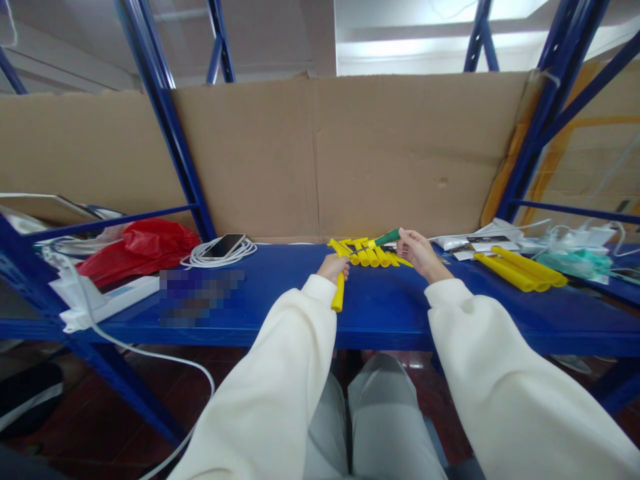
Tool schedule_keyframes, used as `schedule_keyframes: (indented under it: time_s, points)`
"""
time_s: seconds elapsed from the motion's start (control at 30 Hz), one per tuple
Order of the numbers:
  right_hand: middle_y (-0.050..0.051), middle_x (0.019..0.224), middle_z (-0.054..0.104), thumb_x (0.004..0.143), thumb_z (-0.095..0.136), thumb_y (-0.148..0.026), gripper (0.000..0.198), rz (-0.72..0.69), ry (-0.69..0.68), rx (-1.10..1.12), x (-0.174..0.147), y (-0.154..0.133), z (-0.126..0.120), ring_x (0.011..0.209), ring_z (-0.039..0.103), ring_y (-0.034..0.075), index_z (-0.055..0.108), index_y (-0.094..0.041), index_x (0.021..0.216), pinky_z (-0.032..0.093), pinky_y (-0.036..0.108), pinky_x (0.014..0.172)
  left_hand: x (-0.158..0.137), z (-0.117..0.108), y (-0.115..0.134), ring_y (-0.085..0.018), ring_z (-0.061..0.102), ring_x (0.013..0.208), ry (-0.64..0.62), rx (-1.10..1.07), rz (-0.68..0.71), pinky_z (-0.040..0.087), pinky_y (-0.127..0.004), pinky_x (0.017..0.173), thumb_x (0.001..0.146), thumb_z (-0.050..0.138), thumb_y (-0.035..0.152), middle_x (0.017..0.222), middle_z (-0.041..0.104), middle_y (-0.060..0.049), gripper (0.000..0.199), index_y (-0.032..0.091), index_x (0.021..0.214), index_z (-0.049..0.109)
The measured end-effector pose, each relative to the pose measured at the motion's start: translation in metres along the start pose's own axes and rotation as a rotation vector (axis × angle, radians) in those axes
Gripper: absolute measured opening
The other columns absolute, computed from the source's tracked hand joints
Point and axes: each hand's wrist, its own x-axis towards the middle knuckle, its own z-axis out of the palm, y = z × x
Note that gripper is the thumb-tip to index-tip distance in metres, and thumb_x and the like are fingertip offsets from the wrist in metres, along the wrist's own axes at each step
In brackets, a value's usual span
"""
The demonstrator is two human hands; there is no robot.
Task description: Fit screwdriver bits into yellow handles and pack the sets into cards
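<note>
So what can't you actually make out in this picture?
- Head view: a blurred patch on the blue shelf hides whatever lies there.
- The screwdriver tip is too small to see among the yellow pieces.
- The left hand covers part of its yellow piece.
- The right hand hides the screwdriver's handle end.

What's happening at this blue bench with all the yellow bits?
A person in white sleeves sits at a blue shelf. The left hand holds a yellow tube upright-ish, while the right hand holds a green-handled screwdriver pointed toward it. More yellow tubes lie in a row behind the hands, and another bundle lies to the right.
</note>
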Motion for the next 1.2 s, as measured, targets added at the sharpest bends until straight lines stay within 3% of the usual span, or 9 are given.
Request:
schedule_keyframes:
  time_s: [0.23,0.37,0.6,1.0,1.2]
  points:
    - [-0.007,0.047,0.051,0.062,0.082,-0.051,0.045,0.027,0.091,-0.033,0.0015,0.0018,0.0003,0.039,0.045,0.007,0.05,-0.022,0.072,0.033,0.016,0.036,-0.0003,0.0004,0.0008,-0.006,0.034,0.033,-0.023,0.003,-0.017,0.029,-0.018,0.039,0.085,0.052,0.007,0.045,0.037,0.009,0.01,0.014,0.089,0.056]
    - [-0.006,0.047,0.05,0.066,0.078,-0.055,0.042,0.037,0.053,-0.066,0.0001,0.0003,-0.0001,0.038,0.044,0.007,0.055,-0.021,0.076,0.033,0.017,0.036,-0.0026,0.0001,0.0029,-0.005,0.033,0.032,-0.026,0.011,-0.026,0.027,-0.017,0.038,0.088,0.048,0.004,0.044,0.037,0.009,0.012,0.015,0.086,0.054]
    - [-0.004,0.057,0.058,0.069,0.081,-0.044,0.036,0.027,-0.054,0.024,-0.0021,-0.0029,0.0013,0.05,0.054,0.008,0.054,-0.021,0.073,0.044,0.018,0.046,-0.0013,-0.0006,0.0031,-0.006,0.034,0.032,-0.023,0.019,-0.032,0.027,-0.018,0.039,0.087,0.048,0.004,0.043,0.037,0.009,0.014,0.015,0.083,0.054]
    - [-0.008,0.05,0.051,0.06,0.084,-0.049,0.046,0.045,0.056,0.029,0.0033,0.0031,0.0003,0.041,0.047,0.006,0.048,-0.022,0.073,0.037,0.016,0.038,-0.0049,0.0005,0.0046,-0.006,0.033,0.033,-0.04,0.015,-0.028,0.027,-0.019,0.041,0.087,0.046,0.002,0.046,0.038,0.009,0.016,0.015,0.081,0.053]
    - [-0.007,0.051,0.051,0.067,0.08,-0.05,0.038,0.024,0.021,-0.013,-0.0006,0.0005,0.0007,0.041,0.047,0.007,0.058,-0.023,0.082,0.036,0.017,0.038,-0.0041,0.0002,0.0036,-0.006,0.034,0.034,-0.028,0.003,-0.021,0.027,-0.019,0.04,0.085,0.049,0.003,0.046,0.038,0.008,0.014,0.015,0.081,0.053]
